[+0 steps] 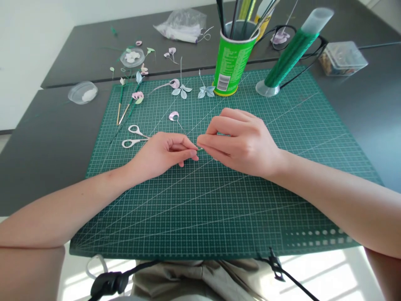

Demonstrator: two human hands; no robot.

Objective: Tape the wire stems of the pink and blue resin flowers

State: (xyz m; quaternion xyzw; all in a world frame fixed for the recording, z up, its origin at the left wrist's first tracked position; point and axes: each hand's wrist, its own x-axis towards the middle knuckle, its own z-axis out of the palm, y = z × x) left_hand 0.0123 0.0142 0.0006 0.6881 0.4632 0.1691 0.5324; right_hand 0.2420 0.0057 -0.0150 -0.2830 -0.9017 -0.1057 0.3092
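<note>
My left hand (166, 152) is closed in a pinch above the green cutting mat (188, 217), thumb against forefinger. My right hand (241, 140) is pinched too, and its fingertips almost meet those of the left. Between them shows a short bit of a thin pale strand (200, 149); most of it is hidden by the fingers. White-handled scissors (133, 137) lie left of my left hand, their blades partly covered by it. Just beyond the hands lies a lilac petal (174, 116) on a fine wire. Two pale blue wired flowers (181, 90) (206, 91) lie farther back.
A green can (233, 62) holding brushes and tools stands at the mat's back edge. Right of it are a tall green-wrapped cylinder (291, 56), black glasses (308, 54) and a clear box (344, 58). Small wired flowers, shallow dishes (83, 93) and a plastic bag (183, 25) lie back left.
</note>
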